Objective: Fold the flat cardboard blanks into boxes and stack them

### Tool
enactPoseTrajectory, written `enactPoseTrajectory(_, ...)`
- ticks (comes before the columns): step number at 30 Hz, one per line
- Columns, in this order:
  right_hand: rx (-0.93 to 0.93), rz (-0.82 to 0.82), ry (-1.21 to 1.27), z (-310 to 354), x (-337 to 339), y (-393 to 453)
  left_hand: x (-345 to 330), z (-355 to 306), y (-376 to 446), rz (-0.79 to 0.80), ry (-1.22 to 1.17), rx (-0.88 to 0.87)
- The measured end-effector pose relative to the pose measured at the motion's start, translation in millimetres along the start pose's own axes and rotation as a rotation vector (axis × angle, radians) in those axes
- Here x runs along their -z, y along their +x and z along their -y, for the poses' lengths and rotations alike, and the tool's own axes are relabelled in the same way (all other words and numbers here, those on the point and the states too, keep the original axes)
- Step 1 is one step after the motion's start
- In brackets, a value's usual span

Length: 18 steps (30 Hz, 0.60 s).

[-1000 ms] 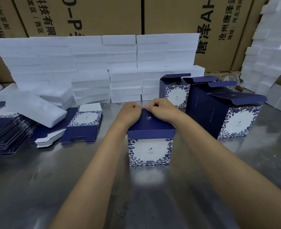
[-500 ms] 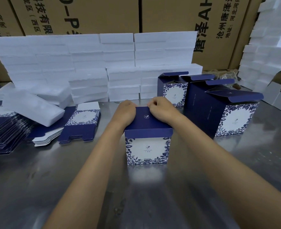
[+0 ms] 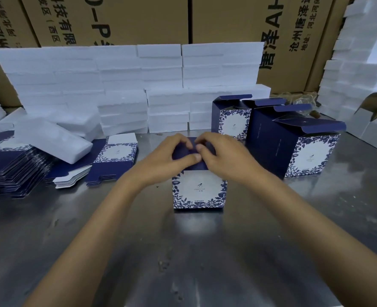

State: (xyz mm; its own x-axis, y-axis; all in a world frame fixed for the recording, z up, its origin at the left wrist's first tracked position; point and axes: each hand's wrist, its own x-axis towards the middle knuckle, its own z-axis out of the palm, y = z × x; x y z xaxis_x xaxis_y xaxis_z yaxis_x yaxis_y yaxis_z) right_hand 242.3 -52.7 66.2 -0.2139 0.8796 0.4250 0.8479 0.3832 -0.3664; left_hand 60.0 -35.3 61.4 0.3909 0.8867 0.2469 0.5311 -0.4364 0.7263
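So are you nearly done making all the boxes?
Not nearly. Three folded boxes stand at the back right, lids up. Both hands, left hand and right hand, are working the top flap of a fourth box. Lots of flat blanks wait on the left, and nothing is stacked yet.

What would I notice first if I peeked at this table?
Two bare hands, the left hand and the right hand, meet on top of a blue flowery box in the middle of the shiny metal table. Behind it rises a wall of white foam blocks. Flat blue blanks lie piled at the left, and open-topped boxes stand at the right.
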Motion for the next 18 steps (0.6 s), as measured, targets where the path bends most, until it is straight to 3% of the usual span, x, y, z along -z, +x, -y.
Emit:
enactPoseTrajectory(2, 0.024, 0.012, 0.232, -3, -5, -16, -4, 7, -14, 0.003, -0.14, -0.021)
enactPoseTrajectory(5, -0.018, 0.046, 0.556, -12, -5, -33, -17, 16, -23, -0.114, -0.313, -0.064)
enactPoseTrajectory(7, -0.046, 0.037, 0.631, -17, -6, -38, -26, 18, -24, -0.183, -0.403, -0.094)
enactPoseTrajectory(13, -0.148, -0.208, 0.747, -5, -24, -44, -46, 20, -26, -0.354, -0.483, -0.109)
enactPoseTrajectory(18, -0.213, -0.165, 0.815, -15, -20, -52, -30, 31, -31, -0.2, -0.602, -0.083)
